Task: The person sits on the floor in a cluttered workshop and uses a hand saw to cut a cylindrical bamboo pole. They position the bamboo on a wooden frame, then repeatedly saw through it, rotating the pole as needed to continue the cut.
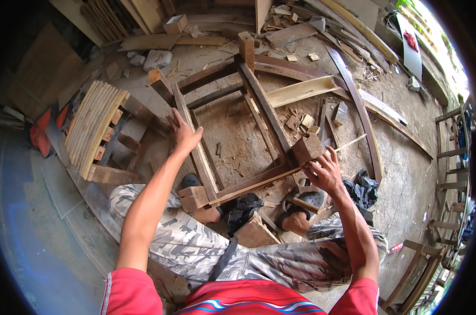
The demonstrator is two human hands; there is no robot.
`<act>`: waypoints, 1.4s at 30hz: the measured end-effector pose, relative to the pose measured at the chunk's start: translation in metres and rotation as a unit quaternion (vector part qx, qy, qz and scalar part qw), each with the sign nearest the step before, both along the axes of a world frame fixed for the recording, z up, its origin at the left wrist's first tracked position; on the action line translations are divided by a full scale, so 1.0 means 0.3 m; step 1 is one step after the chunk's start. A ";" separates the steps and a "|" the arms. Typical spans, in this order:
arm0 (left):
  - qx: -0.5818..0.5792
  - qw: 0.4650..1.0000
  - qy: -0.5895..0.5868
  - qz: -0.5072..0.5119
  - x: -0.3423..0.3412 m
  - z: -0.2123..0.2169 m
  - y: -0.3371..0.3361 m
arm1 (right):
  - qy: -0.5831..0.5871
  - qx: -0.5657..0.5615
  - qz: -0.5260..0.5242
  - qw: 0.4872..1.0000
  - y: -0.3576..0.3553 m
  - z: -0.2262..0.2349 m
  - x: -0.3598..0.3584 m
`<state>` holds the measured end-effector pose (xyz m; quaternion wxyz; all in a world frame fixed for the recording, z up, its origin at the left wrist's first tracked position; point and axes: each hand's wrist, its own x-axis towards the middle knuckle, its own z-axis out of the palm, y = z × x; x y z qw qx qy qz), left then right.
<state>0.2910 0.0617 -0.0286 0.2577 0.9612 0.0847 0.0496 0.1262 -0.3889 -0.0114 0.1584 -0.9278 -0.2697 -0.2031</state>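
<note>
A dark brown wooden stool or chair frame [267, 113] with square corner legs stands between my knees. My left hand [185, 135] straddles its left rail, thumb on the inner side and fingers on the outer side. At the near right corner, the fingers of my right hand [324, 170] are bent against the end of the near rail, just below a square leg block [307, 148]. A thin pale stick [352, 142] sticks out beyond this hand; whether I hold it cannot be made out. Another leg block [194, 198] is by my left knee.
A slatted wooden piece [98, 131] stands at the left. Wood offcuts [307, 121] and sawdust lie inside and beyond the frame. A long curved board [359, 110] is on the right, and black plastic bags [363, 188] lie near my right foot. Wooden chair frames [450, 173] line the right edge.
</note>
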 end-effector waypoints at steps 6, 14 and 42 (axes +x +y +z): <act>0.116 0.839 0.090 -0.525 -0.139 0.253 -0.091 | 0.010 -0.001 -0.009 1.000 -0.011 -0.011 -0.012; 0.109 0.700 0.436 -0.556 -0.246 0.345 -0.155 | -0.010 -0.009 -0.004 1.000 -0.008 -0.008 -0.002; 0.136 0.610 0.431 -0.651 -0.238 0.246 -0.187 | -0.007 0.016 -0.019 1.000 -0.003 -0.006 -0.008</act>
